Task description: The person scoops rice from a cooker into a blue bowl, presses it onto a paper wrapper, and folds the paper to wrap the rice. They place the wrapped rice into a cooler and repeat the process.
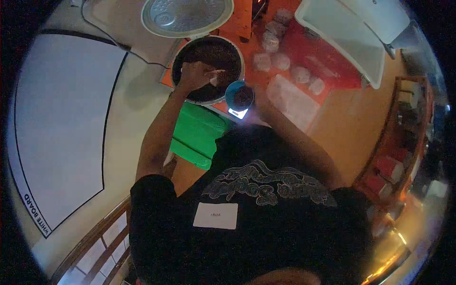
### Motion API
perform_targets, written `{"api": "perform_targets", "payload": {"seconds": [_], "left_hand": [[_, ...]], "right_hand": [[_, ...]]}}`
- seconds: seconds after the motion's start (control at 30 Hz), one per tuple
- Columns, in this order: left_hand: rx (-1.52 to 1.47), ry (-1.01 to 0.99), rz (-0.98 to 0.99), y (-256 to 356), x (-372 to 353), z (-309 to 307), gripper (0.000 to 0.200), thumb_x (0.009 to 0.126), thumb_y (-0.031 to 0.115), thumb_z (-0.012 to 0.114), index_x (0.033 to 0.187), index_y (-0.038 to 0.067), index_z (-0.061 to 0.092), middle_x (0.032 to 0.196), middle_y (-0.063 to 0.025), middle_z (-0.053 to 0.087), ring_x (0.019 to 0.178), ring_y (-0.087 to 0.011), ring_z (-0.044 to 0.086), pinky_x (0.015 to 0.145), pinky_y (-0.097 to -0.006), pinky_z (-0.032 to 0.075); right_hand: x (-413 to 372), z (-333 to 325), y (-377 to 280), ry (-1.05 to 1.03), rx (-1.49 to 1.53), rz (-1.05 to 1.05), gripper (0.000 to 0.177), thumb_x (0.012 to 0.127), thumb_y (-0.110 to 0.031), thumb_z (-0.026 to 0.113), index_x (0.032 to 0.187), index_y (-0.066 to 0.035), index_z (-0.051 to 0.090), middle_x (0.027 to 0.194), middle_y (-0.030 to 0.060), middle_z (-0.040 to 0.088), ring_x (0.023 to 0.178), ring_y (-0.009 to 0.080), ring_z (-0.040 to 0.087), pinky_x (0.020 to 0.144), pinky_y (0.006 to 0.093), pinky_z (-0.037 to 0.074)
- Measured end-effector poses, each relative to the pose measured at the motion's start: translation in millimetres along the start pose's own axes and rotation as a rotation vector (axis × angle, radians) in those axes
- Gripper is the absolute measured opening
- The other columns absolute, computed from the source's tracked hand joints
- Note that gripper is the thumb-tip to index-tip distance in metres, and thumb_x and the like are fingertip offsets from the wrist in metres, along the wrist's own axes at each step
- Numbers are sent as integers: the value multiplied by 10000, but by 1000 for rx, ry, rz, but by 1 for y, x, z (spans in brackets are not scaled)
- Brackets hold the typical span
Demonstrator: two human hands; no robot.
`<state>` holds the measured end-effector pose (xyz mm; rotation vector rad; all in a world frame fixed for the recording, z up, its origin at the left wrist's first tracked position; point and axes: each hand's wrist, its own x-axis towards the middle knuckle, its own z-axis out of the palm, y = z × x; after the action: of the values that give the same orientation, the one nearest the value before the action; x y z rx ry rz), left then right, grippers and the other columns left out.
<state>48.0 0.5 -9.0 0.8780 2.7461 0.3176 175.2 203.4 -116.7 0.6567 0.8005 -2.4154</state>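
Black-sleeved, and reaching the left hand down into the wide round pot, over dark granular contents! Closing those fingers on a pale piece, too blurred for naming. Over to the right, setting the right hand against the side of the blue cup, without showing whether fully clamping or merely touching. Seeing dark contents inside the cup, too, and just below, catching the glow of a lit display. Working close in at pot and cup, so calling, by the look of it, for a level cup and a light wrist.

Moving out across the red-orange surface: spotting pale round packets, a pale flat rectangle and a white tub. Finding a silvery lid beyond the pot, and something green nearer the body. Glancing wider, taking in a whiteboard at left, a wooden railing below.
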Motion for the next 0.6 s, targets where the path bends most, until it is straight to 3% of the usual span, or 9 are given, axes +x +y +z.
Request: {"api": "perform_targets", "payload": {"seconds": [0.03, 0.1, 0.23, 0.37, 0.43, 0.47, 0.53, 0.57, 0.6], "left_hand": [[0, 2, -1, 2, -1, -4, 422, 813, 574, 594, 958, 216, 764, 777, -118, 709, 736, -306, 696, 766, -448, 518], [-24, -97, -58, 5, -2, -11, 442, 817, 588, 590, 981, 214, 759, 857, -128, 715, 797, -310, 698, 788, -445, 519], [-4, -40, -60, -19, -1, 7, 375, 864, 519, 592, 975, 202, 760, 852, -120, 717, 817, -308, 688, 785, -415, 518], [-257, 9, -91, -34, 1, -8, 395, 870, 487, 600, 1002, 146, 747, 899, -119, 720, 846, -284, 694, 815, -399, 517], [-323, -28, -131, -33, 0, -30, 405, 863, 477, 611, 1027, 130, 739, 948, -123, 719, 878, -300, 690, 839, -401, 511], [-371, -39, -172, -32, -3, -46, 387, 869, 443, 614, 1029, 112, 735, 948, -130, 718, 874, -301, 690, 836, -400, 510], [-419, -54, -213, -35, -11, -60, 370, 876, 409, 617, 1032, 94, 731, 948, -136, 717, 871, -301, 690, 833, -400, 509], [-416, 37, -266, -39, -13, -64, 373, 880, 399, 609, 1027, 78, 728, 946, -150, 714, 870, -302, 690, 830, -396, 509], [-411, 129, -318, -39, -15, -67, 375, 885, 389, 602, 1022, 63, 726, 943, -165, 711, 869, -303, 690, 826, -392, 508]], "right_hand": [[18, -15, 7, -41, 67, 46, 388, 917, -358, 527, 1098, -21, 596, 981, 136, 682, 833, 294, 686, 785, 490, 575], [-28, 18, -16, -25, 4, 4, 405, 921, -364, 519, 1107, -11, 590, 984, 142, 680, 848, 296, 685, 791, 487, 576], [-57, 38, -30, -5, -87, -59, 431, 944, -366, 485, 1138, 8, 575, 1013, 152, 671, 883, 298, 680, 778, 474, 586], [-33, 21, -32, 32, -95, -66, 452, 957, -378, 474, 1169, 13, 557, 1069, 150, 657, 906, 290, 675, 777, 456, 587], [-32, 33, -46, -59, -78, -316, 431, 969, -394, 465, 1164, -23, 564, 1047, 130, 651, 893, 264, 669, 766, 418, 586], [-33, 41, -53, -61, -80, -317, 431, 969, -394, 465, 1164, -23, 564, 1047, 130, 651, 893, 264, 669, 766, 418, 586], [-40, 72, -67, 93, -327, -674, 400, 971, -401, 465, 1138, -56, 576, 980, 107, 644, 852, 239, 659, 769, 400, 578], [-34, 75, -67, 69, -735, -970, 378, 972, -399, 458, 1120, -70, 572, 940, 87, 624, 849, 213, 641, 754, 401, 569], [-25, 80, -70, 71, -734, -973, 378, 972, -399, 458, 1120, -70, 572, 940, 87, 624, 849, 213, 641, 754, 401, 569]]}}
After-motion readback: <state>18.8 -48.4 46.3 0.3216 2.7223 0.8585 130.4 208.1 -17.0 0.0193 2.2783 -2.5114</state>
